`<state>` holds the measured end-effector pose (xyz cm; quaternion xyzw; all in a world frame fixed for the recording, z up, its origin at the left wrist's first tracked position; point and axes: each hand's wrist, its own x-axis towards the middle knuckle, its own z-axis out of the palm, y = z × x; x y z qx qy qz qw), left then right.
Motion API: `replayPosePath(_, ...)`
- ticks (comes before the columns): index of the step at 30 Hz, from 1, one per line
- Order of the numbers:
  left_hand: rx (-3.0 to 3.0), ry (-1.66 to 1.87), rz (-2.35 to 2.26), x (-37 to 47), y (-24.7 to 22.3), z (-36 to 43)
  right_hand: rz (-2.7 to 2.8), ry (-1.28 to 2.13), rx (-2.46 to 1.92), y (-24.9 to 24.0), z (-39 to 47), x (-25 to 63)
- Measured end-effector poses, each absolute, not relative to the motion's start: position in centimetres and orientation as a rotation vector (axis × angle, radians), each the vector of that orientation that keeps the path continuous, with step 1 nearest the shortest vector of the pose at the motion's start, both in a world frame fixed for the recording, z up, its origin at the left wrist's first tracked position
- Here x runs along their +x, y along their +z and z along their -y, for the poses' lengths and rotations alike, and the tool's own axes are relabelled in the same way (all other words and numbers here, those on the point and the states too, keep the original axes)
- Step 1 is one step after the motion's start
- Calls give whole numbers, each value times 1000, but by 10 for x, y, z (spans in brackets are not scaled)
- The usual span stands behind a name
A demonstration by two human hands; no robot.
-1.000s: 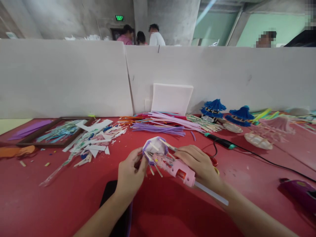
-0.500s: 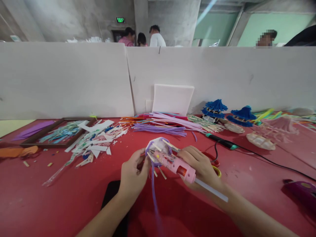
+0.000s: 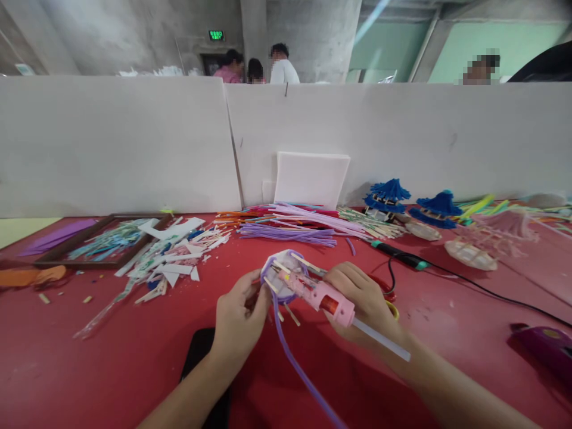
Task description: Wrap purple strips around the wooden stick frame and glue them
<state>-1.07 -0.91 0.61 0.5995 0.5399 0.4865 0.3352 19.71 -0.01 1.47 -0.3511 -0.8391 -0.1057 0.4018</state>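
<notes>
My left hand (image 3: 242, 310) pinches the left edge of a small round white craft piece (image 3: 282, 292) rimmed in purple, with short wooden sticks standing out of it. A long purple pipe cleaner (image 3: 298, 370) trails from its rim down toward me. In my right hand (image 3: 358, 298) is a pink glue gun (image 3: 322, 294), gripped with its nozzle over the piece near the left rim. A clear glue stick (image 3: 382, 339) pokes out of the gun's back end. Part of the piece is hidden behind the gun.
Bundles of pipe cleaners (image 3: 288, 234) lie behind my hands. Scissors (image 3: 393, 310) rest partly under my right hand, and a black phone (image 3: 199, 351) by my left forearm. Right stand blue pagoda-like models (image 3: 388, 198), a black-and-green tool (image 3: 400, 256) with a cord, and a purple tool (image 3: 543, 351). Scraps (image 3: 179, 262) lie left.
The loose end of the purple pipe cleaner has swung to the right. Both hands, the glue gun and the piece hold nearly the same position; the view has shifted slightly.
</notes>
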Motion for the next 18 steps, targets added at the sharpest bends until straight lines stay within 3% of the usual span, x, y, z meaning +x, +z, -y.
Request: replayPosePath(18,1566,1247,-1469,-13,8,8,2066,-315,-850,14,-2,199)
